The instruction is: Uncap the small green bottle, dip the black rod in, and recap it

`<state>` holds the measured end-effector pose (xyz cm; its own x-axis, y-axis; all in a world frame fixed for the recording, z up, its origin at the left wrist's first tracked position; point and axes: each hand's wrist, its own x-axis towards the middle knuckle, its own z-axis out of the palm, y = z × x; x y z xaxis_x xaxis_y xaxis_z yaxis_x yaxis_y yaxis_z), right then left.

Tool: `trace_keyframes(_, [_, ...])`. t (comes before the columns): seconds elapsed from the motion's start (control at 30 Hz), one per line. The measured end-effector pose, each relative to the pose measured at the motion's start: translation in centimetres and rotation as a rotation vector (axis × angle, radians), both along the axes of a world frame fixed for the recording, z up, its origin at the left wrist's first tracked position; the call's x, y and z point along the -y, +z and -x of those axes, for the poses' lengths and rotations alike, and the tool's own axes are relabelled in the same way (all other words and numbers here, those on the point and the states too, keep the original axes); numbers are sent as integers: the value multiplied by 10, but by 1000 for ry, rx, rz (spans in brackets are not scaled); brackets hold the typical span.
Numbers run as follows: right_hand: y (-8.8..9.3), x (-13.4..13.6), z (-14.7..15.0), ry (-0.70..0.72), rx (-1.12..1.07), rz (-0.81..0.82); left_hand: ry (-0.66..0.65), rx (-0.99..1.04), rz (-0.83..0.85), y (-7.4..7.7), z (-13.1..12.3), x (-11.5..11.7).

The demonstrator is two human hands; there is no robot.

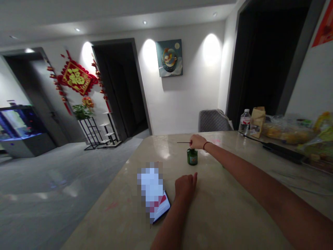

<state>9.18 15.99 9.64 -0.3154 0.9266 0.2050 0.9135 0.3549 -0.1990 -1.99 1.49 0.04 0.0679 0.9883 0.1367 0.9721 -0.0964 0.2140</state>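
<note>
My right hand [198,142], with a dark band at its wrist, is closed on a thin dark stick [183,142]. The stick points level to the left. Directly under that hand stands a small green glass bottle [192,158] with a label; the fingers hide its top, and whether they touch it I cannot tell. Nearer to me, my left hand [185,185] rests on the table with its fingers curled in and one digit jutting right. Nothing shows in it, though its palm is hidden. To its left lies a phone [161,210], its lit screen mostly blurred out.
The pale glossy table [213,215] has its left edge beyond the phone. Along its right side are a water bottle [245,122], a paper bag [257,122], plastic bags of food [283,132] and a long black object [283,152] with a cable. A grey chair [212,120] stands behind.
</note>
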Motion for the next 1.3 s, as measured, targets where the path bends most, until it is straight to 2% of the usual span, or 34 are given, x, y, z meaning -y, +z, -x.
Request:
trace_keyframes(0.27, [-3,-7,1,-6,-36,75,-3,-13,-29,0,0,0])
trace_keyframes(0.47, [2,-12,0,-97,-13,149,11,-22,-33,-2,1,-1])
trace_keyframes(0.7, [8,-5,4,-148,-23,291,35,-25,-14,-1,1,-2])
trace_keyframes(0.97, [3,-14,8,-210,-74,384,62,-33,-26,0,0,-1])
trace_keyframes(1.13, [1,-10,4,-221,-98,336,60,-29,-20,-1,1,-2])
trace_keyframes(1.3, [8,-2,6,-195,-45,221,58,-26,-34,0,1,-2])
